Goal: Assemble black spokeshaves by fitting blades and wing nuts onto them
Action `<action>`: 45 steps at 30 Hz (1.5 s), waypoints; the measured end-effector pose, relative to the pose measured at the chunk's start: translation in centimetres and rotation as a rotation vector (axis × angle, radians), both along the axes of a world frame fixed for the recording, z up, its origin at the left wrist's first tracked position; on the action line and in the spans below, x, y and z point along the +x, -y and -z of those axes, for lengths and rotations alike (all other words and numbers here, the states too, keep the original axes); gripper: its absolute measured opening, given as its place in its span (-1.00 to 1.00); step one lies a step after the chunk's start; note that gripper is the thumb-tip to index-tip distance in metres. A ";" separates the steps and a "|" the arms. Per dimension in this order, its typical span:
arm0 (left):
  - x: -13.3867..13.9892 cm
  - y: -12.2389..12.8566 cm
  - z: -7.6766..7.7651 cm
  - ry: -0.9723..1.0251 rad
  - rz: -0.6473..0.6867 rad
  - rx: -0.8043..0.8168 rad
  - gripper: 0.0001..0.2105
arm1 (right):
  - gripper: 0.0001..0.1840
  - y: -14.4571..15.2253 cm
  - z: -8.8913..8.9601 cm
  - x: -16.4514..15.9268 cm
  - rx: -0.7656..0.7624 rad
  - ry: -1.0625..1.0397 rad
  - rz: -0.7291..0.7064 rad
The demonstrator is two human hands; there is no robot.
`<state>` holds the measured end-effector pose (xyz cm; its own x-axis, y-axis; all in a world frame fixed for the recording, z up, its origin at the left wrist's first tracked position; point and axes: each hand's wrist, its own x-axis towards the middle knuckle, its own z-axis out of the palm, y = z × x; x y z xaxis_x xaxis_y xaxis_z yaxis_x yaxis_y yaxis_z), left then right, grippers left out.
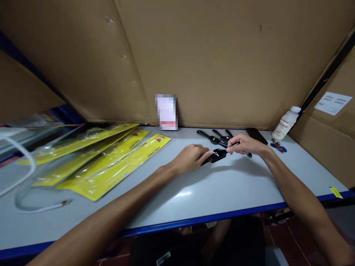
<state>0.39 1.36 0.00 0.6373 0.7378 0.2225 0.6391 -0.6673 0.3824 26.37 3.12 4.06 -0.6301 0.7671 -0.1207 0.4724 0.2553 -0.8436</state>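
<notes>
A black spokeshave (217, 155), with a wide shiny middle and a handle at each side, is held between my two hands just over the table. My left hand (191, 158) grips its left handle, and the thumb side lies against the middle part. At the other end, the fingers of my right hand (240, 145) pinch the right handle. Behind it several similar black spokeshaves (214, 139) lie close together on the tabletop, partly covered by my right hand.
Yellow blister packs (124, 166) overlap on the left of the table (177, 207). A white cable (41, 210) curls in front of them. A phone (166, 112) leans against the cardboard wall (194, 62). At right are a dark flat object (256, 135), a bunch of keys (278, 146) and a white bottle (287, 123).
</notes>
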 end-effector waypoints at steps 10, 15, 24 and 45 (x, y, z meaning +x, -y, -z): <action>0.4 0.0 0.9 0.253 0.050 -0.451 -0.59 | -0.72 -0.6 1.5 -0.5 -0.083 -0.243 0.169; 0.8 -0.5 2.0 0.325 -0.210 -0.194 -0.58 | -0.65 -0.5 2.5 -2.4 -0.171 -0.659 0.540; 1.2 0.4 2.5 0.090 -0.322 0.013 -0.73 | -0.53 3.4 3.4 -7.0 -0.375 -0.483 0.303; 2.0 1.4 1.1 -0.079 -0.310 -0.183 -0.72 | -0.79 3.1 5.9 -7.0 0.281 -0.053 0.442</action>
<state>2.39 -0.05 -1.14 0.3868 0.9217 0.0283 0.8328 -0.3624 0.4186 19.38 0.06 -1.79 -0.2384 0.9593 0.1514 0.5445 0.2611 -0.7971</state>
